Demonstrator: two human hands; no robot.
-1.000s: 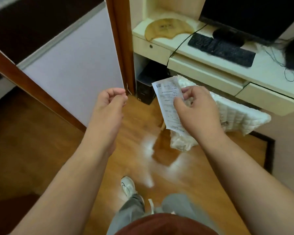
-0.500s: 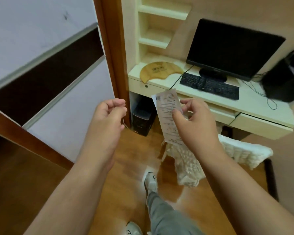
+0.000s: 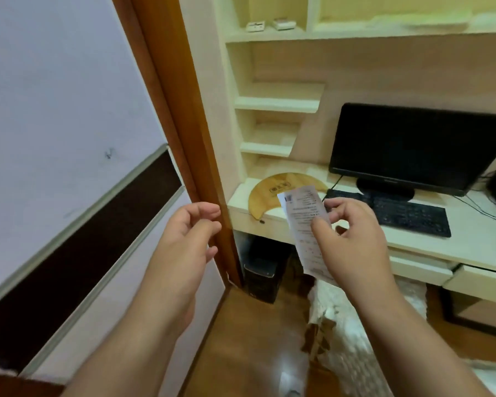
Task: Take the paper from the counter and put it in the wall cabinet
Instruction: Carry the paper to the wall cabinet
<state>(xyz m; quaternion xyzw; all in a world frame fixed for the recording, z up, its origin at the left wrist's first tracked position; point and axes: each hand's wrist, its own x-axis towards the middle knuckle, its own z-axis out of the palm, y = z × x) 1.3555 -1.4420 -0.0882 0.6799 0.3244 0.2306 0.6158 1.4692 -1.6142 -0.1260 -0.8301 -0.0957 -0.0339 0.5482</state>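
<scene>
A long white printed paper slip [image 3: 304, 222] is pinched between thumb and fingers of my right hand [image 3: 347, 242], held upright in front of the cream desk [image 3: 470, 242]. My left hand [image 3: 186, 242] hovers to the left of it, fingers loosely curled and apart, holding nothing. Above the desk, cream open wall shelves [image 3: 275, 104] rise in tiers, and a higher shelf [image 3: 267, 34] carries two small white items.
A brown wooden door frame [image 3: 184, 133] stands just left of the shelves, with a lilac and dark panel [image 3: 69, 196] beyond it. On the desk are a black monitor [image 3: 415, 144], keyboard [image 3: 407, 216] and wooden half-moon board [image 3: 272, 187]. A computer tower [image 3: 261, 270] and white padded chair [image 3: 352, 333] sit below.
The view has tilted upward from the floor to the desk and wall shelves. Both hands have risen with it, and the right hand keeps hold of the paper slip.
</scene>
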